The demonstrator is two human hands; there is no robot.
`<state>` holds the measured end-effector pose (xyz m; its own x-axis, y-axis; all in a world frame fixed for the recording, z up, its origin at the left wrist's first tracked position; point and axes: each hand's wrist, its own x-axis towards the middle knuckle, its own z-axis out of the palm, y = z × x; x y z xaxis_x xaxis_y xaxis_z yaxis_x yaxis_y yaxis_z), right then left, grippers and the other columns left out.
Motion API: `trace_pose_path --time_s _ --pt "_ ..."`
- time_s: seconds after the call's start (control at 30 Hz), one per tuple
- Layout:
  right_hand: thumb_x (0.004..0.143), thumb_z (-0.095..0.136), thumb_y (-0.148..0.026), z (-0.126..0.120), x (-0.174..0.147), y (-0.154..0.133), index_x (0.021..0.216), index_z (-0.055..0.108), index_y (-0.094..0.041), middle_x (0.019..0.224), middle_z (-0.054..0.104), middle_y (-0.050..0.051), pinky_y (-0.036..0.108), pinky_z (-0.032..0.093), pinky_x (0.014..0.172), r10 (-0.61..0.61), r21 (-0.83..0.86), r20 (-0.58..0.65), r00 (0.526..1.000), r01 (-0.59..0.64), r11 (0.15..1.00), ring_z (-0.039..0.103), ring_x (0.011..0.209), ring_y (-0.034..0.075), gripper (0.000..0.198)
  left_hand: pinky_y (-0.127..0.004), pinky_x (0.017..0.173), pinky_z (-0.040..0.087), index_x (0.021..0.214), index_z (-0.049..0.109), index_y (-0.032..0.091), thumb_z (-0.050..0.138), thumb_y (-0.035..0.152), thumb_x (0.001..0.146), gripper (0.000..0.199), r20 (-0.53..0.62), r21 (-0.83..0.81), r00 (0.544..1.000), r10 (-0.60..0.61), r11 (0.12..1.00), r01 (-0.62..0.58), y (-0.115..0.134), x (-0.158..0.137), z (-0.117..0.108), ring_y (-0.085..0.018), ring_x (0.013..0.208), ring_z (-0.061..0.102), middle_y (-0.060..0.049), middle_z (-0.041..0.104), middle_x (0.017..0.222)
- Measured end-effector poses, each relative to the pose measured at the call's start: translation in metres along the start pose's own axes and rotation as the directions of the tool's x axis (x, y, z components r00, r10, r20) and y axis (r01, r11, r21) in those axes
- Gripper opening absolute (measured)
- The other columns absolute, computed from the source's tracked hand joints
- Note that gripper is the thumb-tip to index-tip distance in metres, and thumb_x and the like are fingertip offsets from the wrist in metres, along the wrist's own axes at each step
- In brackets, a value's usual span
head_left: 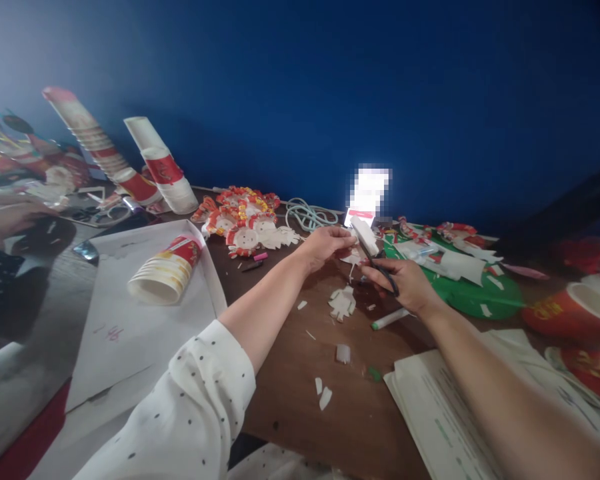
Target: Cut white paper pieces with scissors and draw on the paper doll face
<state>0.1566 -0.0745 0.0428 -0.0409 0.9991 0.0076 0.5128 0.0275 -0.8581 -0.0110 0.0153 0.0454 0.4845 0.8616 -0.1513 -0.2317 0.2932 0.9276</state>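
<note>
My right hand [405, 281] grips a pair of black-handled scissors [383, 269], whose blades point up and left. Between the fingers of my left hand [330, 243] is a piece of white paper [364, 235], right at the scissor blades. Whether the blades are closed on the paper I cannot tell. Below my hands a white paper cutout [342, 303] shaped like a small figure lies on the brown table [300, 373]. A marker with a green tip [390, 319] rests under my right wrist.
Red-trimmed paper figures [245, 220] and a pale cord [310, 215] lie at the back. A stack of paper cups [167, 270] rests on a white box lid [125, 353]. Right are a green sheet [480, 293] and papers [430, 400]. Another person's hand [10, 213] is at far left.
</note>
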Motion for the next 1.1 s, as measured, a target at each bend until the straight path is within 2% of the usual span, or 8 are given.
trace_pose_path --time_s 0.6,0.77,1.1 --pt "0.075 0.065 -0.057 0.0009 -0.0005 -0.0002 0.073 0.069 -0.018 0.047 0.051 -0.001 0.025 0.033 0.042 -0.011 -0.001 0.007 1.000 0.011 1.000 0.042 0.042 0.010 0.040 -0.026 0.068 0.045 0.072 0.058 0.011 0.076 0.015 0.070 0.018 0.038 -0.012 0.999 -0.007 1.000 0.008 -0.0005 0.0010 -0.0049 -0.007 0.058 0.057 0.000 0.061 0.064" --pt "0.070 0.069 -0.058 0.0025 -0.0006 -0.0020 0.083 0.071 -0.017 0.049 0.052 -0.001 0.025 0.036 0.043 0.046 0.054 0.010 0.999 -0.046 0.997 0.046 0.042 0.011 0.043 -0.025 0.069 0.045 0.069 0.058 0.011 0.077 0.016 0.068 0.020 0.058 -0.005 0.998 -0.004 1.000 0.005 0.0000 -0.0001 -0.0048 -0.007 0.060 0.057 0.001 0.060 0.064" --pt "0.069 0.068 -0.057 0.0022 0.0003 -0.0020 0.083 0.072 -0.016 0.047 0.053 -0.001 0.024 0.035 0.043 0.060 0.030 -0.007 0.998 -0.059 0.998 0.047 0.041 0.011 0.043 -0.023 0.066 0.046 0.068 0.057 0.012 0.074 0.013 0.071 0.017 0.066 0.022 0.997 -0.026 0.999 0.025 -0.0013 -0.0017 -0.0021 -0.006 0.058 0.056 0.002 0.057 0.062"
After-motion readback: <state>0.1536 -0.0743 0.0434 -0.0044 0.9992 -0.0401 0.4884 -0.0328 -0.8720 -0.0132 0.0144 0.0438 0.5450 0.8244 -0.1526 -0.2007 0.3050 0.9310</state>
